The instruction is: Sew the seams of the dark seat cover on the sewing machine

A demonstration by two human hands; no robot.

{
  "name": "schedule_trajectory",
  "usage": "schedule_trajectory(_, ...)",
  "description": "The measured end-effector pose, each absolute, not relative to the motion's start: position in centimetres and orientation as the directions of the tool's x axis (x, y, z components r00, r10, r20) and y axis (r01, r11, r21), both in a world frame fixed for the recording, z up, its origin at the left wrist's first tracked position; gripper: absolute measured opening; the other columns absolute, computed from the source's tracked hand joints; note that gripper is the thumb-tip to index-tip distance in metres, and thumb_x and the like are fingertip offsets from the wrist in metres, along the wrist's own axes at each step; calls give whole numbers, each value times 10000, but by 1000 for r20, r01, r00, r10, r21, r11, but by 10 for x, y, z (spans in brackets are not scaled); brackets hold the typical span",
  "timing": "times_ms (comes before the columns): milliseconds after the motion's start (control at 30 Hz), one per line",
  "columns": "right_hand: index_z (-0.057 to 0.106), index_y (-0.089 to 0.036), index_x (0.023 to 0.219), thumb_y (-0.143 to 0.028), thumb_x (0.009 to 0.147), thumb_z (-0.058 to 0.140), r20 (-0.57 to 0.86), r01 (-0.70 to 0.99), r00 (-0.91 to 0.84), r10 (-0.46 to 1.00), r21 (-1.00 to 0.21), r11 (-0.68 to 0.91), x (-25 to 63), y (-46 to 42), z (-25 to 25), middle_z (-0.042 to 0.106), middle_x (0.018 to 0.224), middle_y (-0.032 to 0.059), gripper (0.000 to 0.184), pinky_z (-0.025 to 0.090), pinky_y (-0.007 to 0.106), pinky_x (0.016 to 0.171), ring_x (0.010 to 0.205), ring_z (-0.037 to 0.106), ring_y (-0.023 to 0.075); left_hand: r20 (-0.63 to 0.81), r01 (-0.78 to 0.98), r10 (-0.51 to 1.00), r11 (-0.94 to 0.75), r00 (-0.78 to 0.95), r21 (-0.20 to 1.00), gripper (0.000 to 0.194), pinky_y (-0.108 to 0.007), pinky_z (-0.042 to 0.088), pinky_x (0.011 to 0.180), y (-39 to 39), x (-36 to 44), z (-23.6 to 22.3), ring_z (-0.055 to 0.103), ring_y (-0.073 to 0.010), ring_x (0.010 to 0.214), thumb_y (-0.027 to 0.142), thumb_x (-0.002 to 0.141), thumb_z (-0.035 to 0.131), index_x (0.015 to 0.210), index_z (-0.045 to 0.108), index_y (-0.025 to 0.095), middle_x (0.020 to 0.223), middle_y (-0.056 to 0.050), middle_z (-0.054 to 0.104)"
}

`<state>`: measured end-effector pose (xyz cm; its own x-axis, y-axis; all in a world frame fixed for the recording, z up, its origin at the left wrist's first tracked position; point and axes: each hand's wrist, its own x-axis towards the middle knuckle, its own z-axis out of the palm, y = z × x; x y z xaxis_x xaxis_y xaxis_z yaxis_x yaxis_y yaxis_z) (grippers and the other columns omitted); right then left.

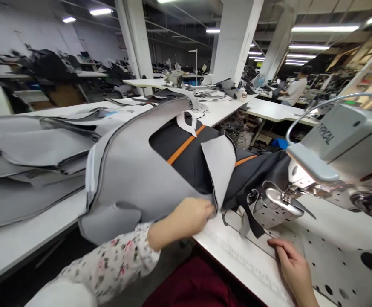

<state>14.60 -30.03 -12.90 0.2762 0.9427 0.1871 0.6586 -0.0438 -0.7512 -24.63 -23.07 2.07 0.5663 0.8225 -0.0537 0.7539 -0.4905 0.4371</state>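
My left hand (194, 215) is closed on the lower edge of a grey padded fabric piece (125, 162), just left of the sewing machine. Black fabric (186, 175) with orange stripes shows through the cut-out of the grey piece, and a pointed grey flap (222, 160) stands up from it. The black material runs right, to the raised sewing bed under the needle area of the sewing machine (342, 136). A black strap (251, 215) hangs at that bed. Lying on the white machine top, my right hand (291, 260) has its index finger stretched out and holds nothing visible.
Several grey fabric pieces (41, 149) are piled on the white table (38, 234) at left. More cut pieces (211, 91) lie on the table behind. A co-worker (296, 90) is in the right background. White pillars (233, 42) stand beyond the tables.
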Motion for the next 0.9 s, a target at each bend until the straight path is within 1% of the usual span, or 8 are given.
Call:
schedule_trajectory(67, 831, -255, 836, -531, 799, 584, 196, 656, 284, 938, -753, -41, 144, -301, -126, 795, 1033, 74, 372, 617, 354, 897, 993, 755, 298, -49, 645, 747, -537, 663, 544, 75, -334, 504, 1000, -241, -247, 14, 637, -234, 1017, 270, 903, 688, 915, 718, 202, 1021, -56, 659)
schedule_trajectory(167, 829, -247, 836, -533, 812, 580, 200, 651, 304, 931, -758, -50, 140, -304, -125, 799, 1007, 79, 380, 629, 355, 869, 973, 764, 303, -9, 529, 736, -478, 677, 702, 338, -328, 498, 1040, -234, -249, 2, 611, -228, 1085, 454, 996, 556, 838, 706, 196, 1082, -64, 641)
schedule_trajectory(333, 815, -253, 832, -529, 878, 561, 188, 622, 273, 943, -783, -25, 110, -321, -120, 794, 955, 67, 378, 638, 324, 814, 921, 773, 277, -3, 358, 840, -228, 542, 905, 506, -410, 373, 1240, -218, -246, -16, 552, -245, 1332, 497, 1056, 344, 1354, 621, 196, 1422, -87, 616)
schedule_trajectory(600, 772, -274, 1017, -212, 1001, 532, 533, 497, -94, 841, -706, 504, 30, -313, -30, 776, 1010, 54, 248, 627, 330, 853, 957, 751, 220, -203, 189, 916, 145, 345, 971, 611, -449, 523, 1124, -234, -274, -9, 606, -277, 1364, 447, 982, 439, 1547, 488, 220, 1502, -56, 611)
schedule_trajectory(667, 749, -281, 1160, -188, 1004, 526, 585, 516, -135, 800, -647, 561, 14, -290, -10, 750, 1196, 79, 288, 602, 380, 979, 1133, 716, 234, -124, 252, 977, 77, 174, 965, 654, -455, 501, 1152, -243, -295, 14, 569, -296, 1405, 497, 959, 503, 1556, 474, 230, 1549, -57, 566)
schedule_trajectory(733, 683, -271, 1328, -230, 1012, 534, 578, 543, -139, 804, -634, 550, -5, -259, 2, 642, 1430, 112, 351, 522, 464, 1129, 1346, 607, 264, 107, 464, 989, -143, 103, 874, 587, -451, 474, 1178, -254, -313, 46, 561, -300, 1412, 495, 944, 558, 1497, 540, 299, 1534, -22, 584)
schedule_trajectory(800, 555, -222, 1490, -314, 1017, 548, 528, 535, -150, 836, -668, 518, -29, -229, 9, 488, 1594, 149, 482, 419, 537, 1221, 1486, 468, 294, 314, 567, 910, -415, 271, 712, 435, -376, 550, 1078, -265, -316, 81, 690, -253, 1238, 407, 980, 530, 1410, 597, 386, 1374, 22, 704)
schedule_trajectory(900, 467, -184, 1553, -412, 1038, 521, 491, 493, -202, 848, -696, 521, -63, -203, 13, 494, 1594, 130, 567, 416, 533, 1224, 1491, 461, 283, 393, 376, 610, -763, 688, 525, 342, -239, 586, 776, -274, -285, 127, 765, -168, 882, 269, 1031, 417, 1280, 628, 373, 1077, 51, 791)
